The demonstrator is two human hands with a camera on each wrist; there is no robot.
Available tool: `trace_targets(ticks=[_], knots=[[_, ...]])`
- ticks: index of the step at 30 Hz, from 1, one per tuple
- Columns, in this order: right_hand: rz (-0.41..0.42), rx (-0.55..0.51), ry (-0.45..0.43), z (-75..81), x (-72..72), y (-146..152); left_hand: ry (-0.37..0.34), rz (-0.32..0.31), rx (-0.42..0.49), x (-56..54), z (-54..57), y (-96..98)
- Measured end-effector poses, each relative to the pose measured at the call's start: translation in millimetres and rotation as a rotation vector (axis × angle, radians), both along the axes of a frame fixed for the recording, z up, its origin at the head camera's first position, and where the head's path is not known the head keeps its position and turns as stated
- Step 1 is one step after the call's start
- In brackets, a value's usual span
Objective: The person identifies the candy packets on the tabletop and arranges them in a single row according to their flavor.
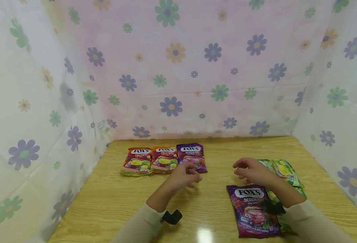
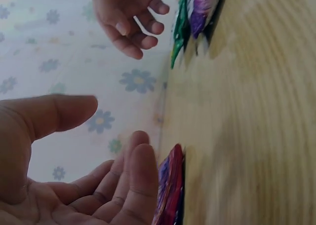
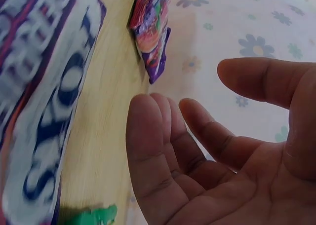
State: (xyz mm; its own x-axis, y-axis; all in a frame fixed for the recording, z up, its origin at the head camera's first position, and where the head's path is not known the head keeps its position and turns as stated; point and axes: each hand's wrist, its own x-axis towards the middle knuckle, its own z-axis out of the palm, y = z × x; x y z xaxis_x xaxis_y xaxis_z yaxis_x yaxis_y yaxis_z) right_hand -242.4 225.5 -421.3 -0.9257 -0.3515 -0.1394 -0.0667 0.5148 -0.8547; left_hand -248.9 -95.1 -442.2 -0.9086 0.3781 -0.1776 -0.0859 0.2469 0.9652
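Observation:
My left hand (image 1: 182,176) hovers just in front of a purple Fox's Berries candy bag (image 1: 192,152) at the back of the table. Nothing is in its loosely bent fingers, and the thumb stands apart in the left wrist view. Beside that bag, two red-orange Fox's Fruits bags (image 1: 139,158) (image 1: 163,158) form a row with it. Over on the right, my right hand (image 1: 254,171) is held above the table, also holding nothing. A second purple Berries bag (image 1: 251,211) lies below it, and green-yellow candy bags (image 1: 283,170) lie partly hidden behind the hand and forearm.
The wooden table (image 1: 105,209) ends at a flowered cloth backdrop (image 1: 193,74), which also hangs along both sides. Black wrist devices (image 1: 171,217) are strapped at the sleeves. Bare wood lies between the back row and the right-hand bags.

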Motion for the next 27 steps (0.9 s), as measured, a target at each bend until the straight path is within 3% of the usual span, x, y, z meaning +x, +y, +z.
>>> trace_targets(ticks=[6, 15, 20, 27], knots=[[0.010, 0.032, -0.042, 0.5, 6.3, 17.2, -0.035, 0.001, 0.020, 8.5, -0.9, 15.2], [0.095, 0.015, -0.090, -0.3, 14.7, 48.8, -0.048, 0.001, 0.032, 25.1, -9.1, 40.4], [0.124, 0.011, -0.129, -0.5, 19.5, 65.8, -0.078, -0.035, 0.060, 35.6, -12.7, 53.2], [0.085, 0.112, -0.153, 0.0, 26.0, 83.5, -0.144, -0.066, 0.045, 50.3, -16.3, 67.2]])
